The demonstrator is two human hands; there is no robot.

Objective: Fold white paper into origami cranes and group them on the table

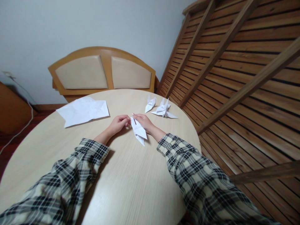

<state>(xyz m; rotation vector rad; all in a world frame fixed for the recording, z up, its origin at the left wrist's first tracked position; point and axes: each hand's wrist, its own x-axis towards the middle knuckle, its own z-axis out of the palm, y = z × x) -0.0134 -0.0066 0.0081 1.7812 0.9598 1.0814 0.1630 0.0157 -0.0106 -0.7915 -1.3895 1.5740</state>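
Observation:
Between my hands, over the middle of the table, is a piece of folded white paper (pixel 138 130) with pointed flaps toward me and a narrow dark slit between its layers. My right hand (pixel 144 122) grips its right side, thumb on top near the far end. At the far left tip, my left hand (pixel 120 123) has its fingers curled and pinched against the paper. How much of that tip lies inside the left fingers is hidden. Just beyond my right hand stand several folded paper cranes, a smaller one (pixel 150 104) and a spread-winged cluster (pixel 164 108).
Creased white paper sheets (pixel 84 112) lie at the left of the round wooden table (pixel 136 187). A padded headboard (pixel 103 70) stands behind it against the wall. Wooden slats (pixel 246 78) rise close along the right side. A white cable (pixel 31 115) hangs at far left.

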